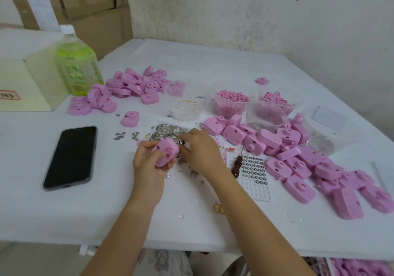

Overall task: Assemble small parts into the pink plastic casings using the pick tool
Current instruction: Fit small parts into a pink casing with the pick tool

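Observation:
My left hand (149,160) grips a pink plastic casing (165,153) above the table, tilted on its side. My right hand (199,147) is right beside it, fingers curled down over a pile of small shiny metal parts (166,131); whether it pinches one is hidden. The pick tool (238,163), brown-handled with a thin metal tip, lies on the table just right of my right wrist, next to a white tray (254,182) with rows of small round parts.
Heaps of pink casings lie at the back left (128,86) and along the right (298,158). Clear tubs (231,103) hold small pink pieces. A black phone (71,157) lies at left, a green bottle (77,64) and a box behind it.

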